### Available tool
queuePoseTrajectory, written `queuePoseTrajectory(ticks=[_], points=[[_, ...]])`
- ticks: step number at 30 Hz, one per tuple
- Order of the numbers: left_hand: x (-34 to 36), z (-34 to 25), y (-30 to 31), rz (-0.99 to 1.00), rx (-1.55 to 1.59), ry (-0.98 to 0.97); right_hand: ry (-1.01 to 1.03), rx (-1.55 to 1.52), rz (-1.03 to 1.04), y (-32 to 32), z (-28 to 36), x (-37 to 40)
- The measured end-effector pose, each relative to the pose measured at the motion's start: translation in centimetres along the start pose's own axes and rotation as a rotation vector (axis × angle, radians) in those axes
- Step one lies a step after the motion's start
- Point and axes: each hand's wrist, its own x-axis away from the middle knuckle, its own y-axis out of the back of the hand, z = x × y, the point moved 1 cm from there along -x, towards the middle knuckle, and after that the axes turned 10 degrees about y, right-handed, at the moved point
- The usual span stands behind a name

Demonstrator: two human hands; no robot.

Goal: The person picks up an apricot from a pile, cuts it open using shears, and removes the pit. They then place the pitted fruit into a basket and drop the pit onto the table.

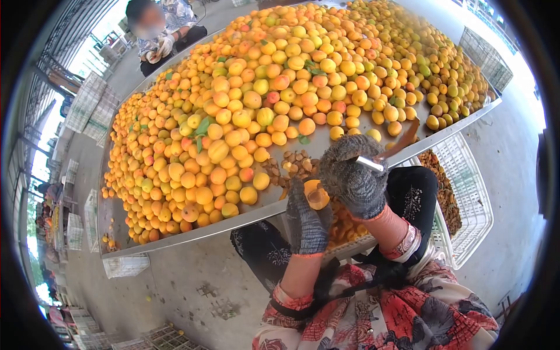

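Observation:
Both my hands wear grey knit gloves with orange cuffs. My left hand, at the table's front edge, closes around a cut apricot whose hollow inside faces up. Just right of it, my right hand is wrapped round a small tool with a shiny metal end; the rest of the tool is hidden in the glove. A brown curved strip sticks out past that hand over the table edge. Brown apricot pits lie in a small heap behind my left hand. Below my hands, orange apricot halves fill a container.
A large heap of apricots covers much of the metal table. At my right stands a white plastic crate beside a load of brown pits. Another person sits across the table. Stacked crates stand at left.

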Motion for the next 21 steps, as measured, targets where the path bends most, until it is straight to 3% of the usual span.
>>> queuePoseTrajectory(ticks=[2, 6, 8, 9, 11, 12, 14, 15, 17, 18, 21], points=[[1.9, -1.0, -1.0, 0.056, 0.261, 0.229, -0.290, -0.335, -0.022, 0.0, 1.2, -0.1], [2.2, -1.0, -1.1, 0.062, 0.280, 0.212, -0.125, 0.007, 0.091, 0.1, 0.8, 0.0], [2.0, -0.6, -0.8, 0.126, 0.314, 0.184, -0.379, -0.640, -0.138, -0.3, 1.0, 0.3], [1.1, 0.7, 0.3, 0.125, 0.313, 0.186, -0.380, -0.638, -0.139, -0.2, 0.5, 0.4], [-0.6, 2.0, 1.8, 0.024, -0.618, -0.530, -0.207, -0.418, -0.044, 0.1, -1.0, -0.3], [-0.6, 1.9, 1.9, 0.026, -0.616, -0.530, -0.205, -0.416, -0.042, 0.2, -1.0, -0.8], [-0.4, 1.2, 2.2, 0.111, -0.119, -0.009, -0.373, -0.557, -0.044, -0.1, -1.0, -1.6], [-0.4, 0.9, 2.3, 0.112, -0.119, -0.010, -0.383, -0.556, -0.070, -0.5, -1.2, -1.7], [-0.1, 0.2, 2.2, 0.187, -0.875, -0.497, -0.447, -0.690, -0.070, -0.2, -1.6, -2.5], [-0.2, -0.1, 2.3, 0.185, -0.875, -0.496, -0.513, -0.823, -0.073, -0.1, -1.8, -2.8], [-1.2, -0.2, 2.2, 0.297, -0.882, -0.379, -0.562, -0.816, -0.051, 0.2, -3.1, -3.1]])
